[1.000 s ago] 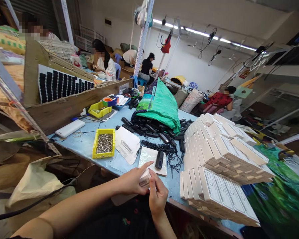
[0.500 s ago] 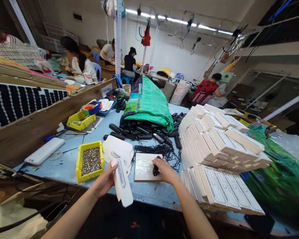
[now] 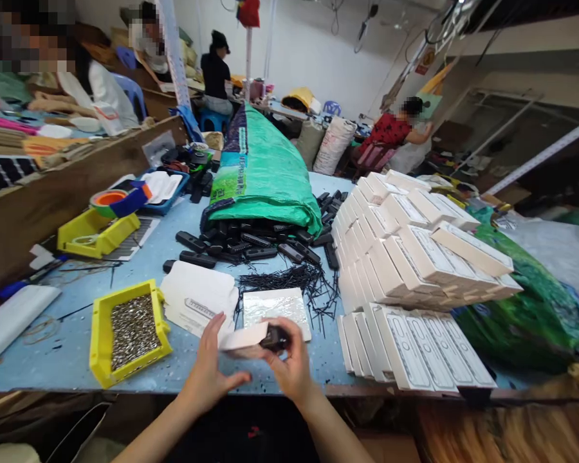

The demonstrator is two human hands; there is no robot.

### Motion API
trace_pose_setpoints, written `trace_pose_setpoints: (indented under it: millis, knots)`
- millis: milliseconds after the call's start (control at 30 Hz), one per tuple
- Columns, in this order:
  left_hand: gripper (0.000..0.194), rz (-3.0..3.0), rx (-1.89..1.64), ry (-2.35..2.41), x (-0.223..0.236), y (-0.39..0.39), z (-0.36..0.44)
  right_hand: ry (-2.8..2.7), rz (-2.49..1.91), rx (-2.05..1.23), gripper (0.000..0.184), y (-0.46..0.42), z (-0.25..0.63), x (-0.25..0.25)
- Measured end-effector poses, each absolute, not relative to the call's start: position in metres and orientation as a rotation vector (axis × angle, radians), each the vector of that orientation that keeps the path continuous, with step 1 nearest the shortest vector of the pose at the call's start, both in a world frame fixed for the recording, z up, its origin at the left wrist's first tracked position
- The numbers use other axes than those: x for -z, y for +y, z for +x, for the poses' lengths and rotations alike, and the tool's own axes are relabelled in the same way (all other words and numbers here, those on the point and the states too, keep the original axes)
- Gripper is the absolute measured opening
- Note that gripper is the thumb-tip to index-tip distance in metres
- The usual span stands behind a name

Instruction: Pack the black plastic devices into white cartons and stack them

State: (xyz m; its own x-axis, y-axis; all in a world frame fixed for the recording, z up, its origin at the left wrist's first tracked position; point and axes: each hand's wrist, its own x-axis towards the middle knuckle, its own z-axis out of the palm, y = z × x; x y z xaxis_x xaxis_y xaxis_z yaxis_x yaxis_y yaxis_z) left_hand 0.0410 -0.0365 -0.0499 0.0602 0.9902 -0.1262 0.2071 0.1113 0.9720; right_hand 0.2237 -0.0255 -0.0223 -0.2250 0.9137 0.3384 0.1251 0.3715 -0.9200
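Note:
Near the table's front edge my left hand (image 3: 211,373) grips a long white carton (image 3: 245,337) lying level. My right hand (image 3: 291,368) pinches a small black remote (image 3: 274,337) at the carton's open right end. Just behind them lie a white tile (image 3: 276,305) and a pile of flat white carton blanks (image 3: 199,299). A yellow bin of small metal screws (image 3: 131,329) stands left of my left hand. Rows of closed white cartons (image 3: 410,270) are stacked to the right.
A green woven sack (image 3: 265,173) spills black remotes (image 3: 251,244) across the middle of the blue table (image 3: 53,360); black ties (image 3: 294,280) lie before them. A second yellow bin (image 3: 96,233), tape rolls and a blue tray are at left. Several people work in the background.
My right hand lifted the black remote off the white tile and brought it to the carton. My left hand turned the carton level. The camera tilted down.

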Motion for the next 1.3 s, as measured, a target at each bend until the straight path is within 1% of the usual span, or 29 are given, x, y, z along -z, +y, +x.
trace_pose_setpoints:
  millis: [33,100,167,233,267,333,433,500,633,667,733,767,833,900,933,967,1000,1067,1100,1133,1200,1300]
  knots:
    - [0.082,1.521,-0.93,1.366,0.054,-0.038,0.039,-1.73,-0.919,-1.042,0.053,-0.024,0.231,0.024]
    - [0.07,1.76,-0.782,1.33,0.06,-0.039,0.037,-1.864,-1.059,-1.052,0.042,-0.014,0.252,0.028]
    - [0.06,1.833,-0.742,1.383,0.066,-0.039,0.038,-1.797,-1.578,-0.85,0.031,0.002,0.28,0.036]
    - [0.06,1.903,-0.79,1.47,0.071,-0.035,0.039,-1.598,-2.121,-0.594,0.023,0.019,0.311,0.047]
    - [0.059,1.933,-0.792,1.489,0.074,-0.033,0.039,-1.535,-2.292,-0.525,0.018,0.025,0.325,0.053]
    - [0.057,1.956,-0.736,1.482,0.077,-0.028,0.04,-1.499,-2.416,-0.523,0.013,0.033,0.344,0.062]
    - [0.061,1.925,-0.7,1.469,0.075,-0.021,0.042,-1.516,-2.42,-0.544,0.016,0.031,0.348,0.061]
    - [0.069,1.902,-0.693,1.461,0.072,-0.018,0.044,-1.529,-2.295,-0.582,0.018,0.025,0.332,0.052]
    - [0.084,1.822,-0.572,1.393,0.068,-0.018,0.046,-1.419,-1.515,-0.893,0.031,0.003,0.273,0.03]
    - [0.087,1.781,-0.571,1.399,0.068,-0.018,0.045,-1.433,-1.378,-0.916,0.031,-0.002,0.258,0.027]
    - [0.088,1.682,-0.631,1.418,0.068,-0.02,0.044,-1.607,-1.273,-0.865,0.02,-0.009,0.234,0.026]
    - [0.085,1.642,-0.678,1.414,0.069,-0.021,0.044,-1.702,-1.252,-0.82,0.015,-0.011,0.226,0.028]
    - [0.067,1.592,-0.778,1.399,0.069,-0.022,0.042,-1.738,-1.242,-0.795,0.015,-0.011,0.218,0.036]
    - [0.046,1.555,-0.827,1.394,0.069,-0.022,0.042,-1.548,-1.251,-0.932,0.024,-0.009,0.215,0.046]
    - [0.042,1.529,-0.83,1.396,0.068,-0.021,0.043,-1.449,-1.234,-1.048,0.031,-0.008,0.213,0.051]
    - [0.044,1.5,-0.828,1.396,0.067,-0.02,0.044,-1.378,-1.198,-1.166,0.037,-0.007,0.21,0.056]
    - [0.051,1.475,-0.822,1.385,0.065,-0.019,0.045,-1.351,-1.144,-1.261,0.041,-0.007,0.207,0.06]
    - [0.076,1.452,-0.804,1.348,0.062,-0.018,0.048,-1.402,-1.032,-1.336,0.044,-0.009,0.201,0.063]
    - [0.089,1.454,-0.791,1.339,0.06,-0.018,0.049,-1.433,-1.005,-1.319,0.043,-0.01,0.198,0.063]
    - [0.098,1.462,-0.77,1.349,0.059,-0.018,0.05,-1.457,-0.998,-1.298,0.042,-0.01,0.197,0.061]
    - [0.104,1.49,-0.709,1.417,0.06,-0.019,0.05,-1.475,-1.019,-1.285,0.038,-0.01,0.196,0.055]
    - [0.102,1.533,-0.681,1.459,0.063,-0.016,0.048,-1.537,-0.988,-1.187,0.037,-0.009,0.201,0.048]
